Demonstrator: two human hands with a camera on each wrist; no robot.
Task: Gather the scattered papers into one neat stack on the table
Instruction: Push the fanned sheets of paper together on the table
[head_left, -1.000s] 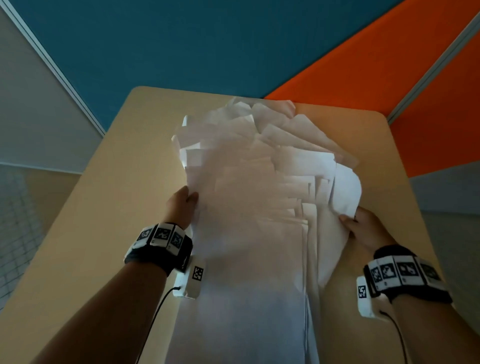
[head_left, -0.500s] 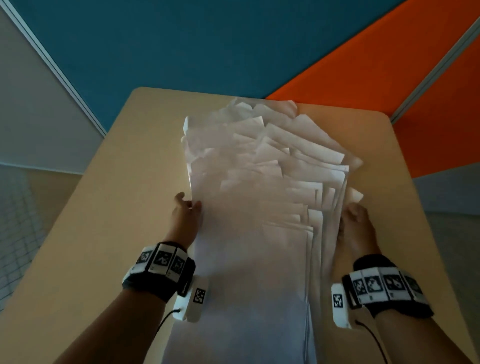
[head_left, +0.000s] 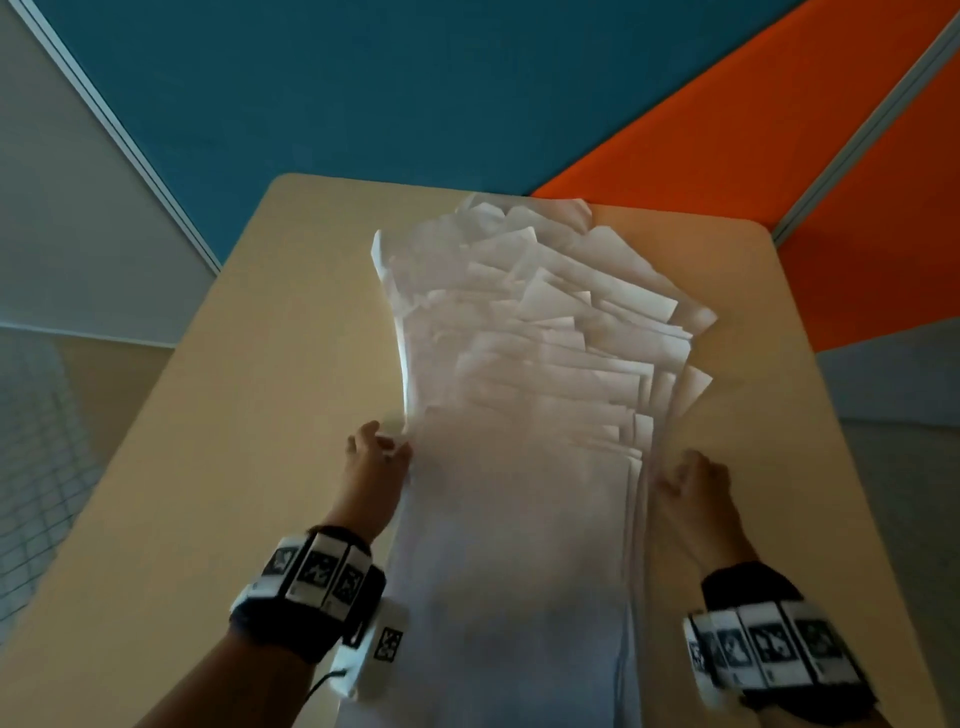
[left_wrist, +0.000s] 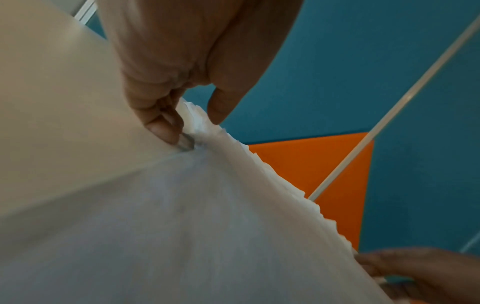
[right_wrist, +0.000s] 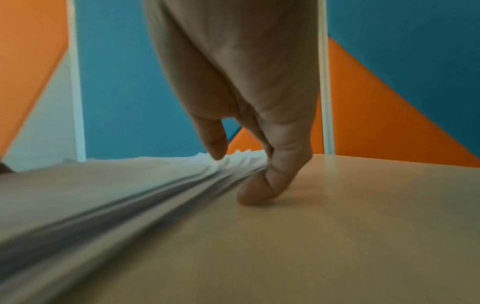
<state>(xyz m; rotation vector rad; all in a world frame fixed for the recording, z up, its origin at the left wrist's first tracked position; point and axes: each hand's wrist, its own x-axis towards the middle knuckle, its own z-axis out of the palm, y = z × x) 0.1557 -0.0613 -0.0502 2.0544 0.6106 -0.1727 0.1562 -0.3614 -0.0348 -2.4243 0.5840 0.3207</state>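
A long fanned pile of white papers (head_left: 519, 467) runs down the middle of the beige table (head_left: 260, 415), its far end still splayed into several loose corners. My left hand (head_left: 376, 457) is at the pile's left edge. In the left wrist view the left hand (left_wrist: 197, 131) has curled fingers (left_wrist: 166, 131) against that edge and its thumb on top of the papers (left_wrist: 207, 205). My right hand (head_left: 685, 483) is at the right edge. In the right wrist view the right hand (right_wrist: 236, 170) has bent fingers (right_wrist: 262, 191) on the table against the layered edges of the papers (right_wrist: 130, 195), thumb above them.
Bare table top (right_wrist: 363, 226) lies on both sides of the pile. Blue (head_left: 415, 93) and orange (head_left: 727, 182) partition panels stand behind the table's far edge. The table's right edge (head_left: 826, 415) is close to my right hand.
Both hands have moved inward and back toward me along the pile's sides. The pile has become narrower, and the sheet that stuck out on the right has been pushed in.
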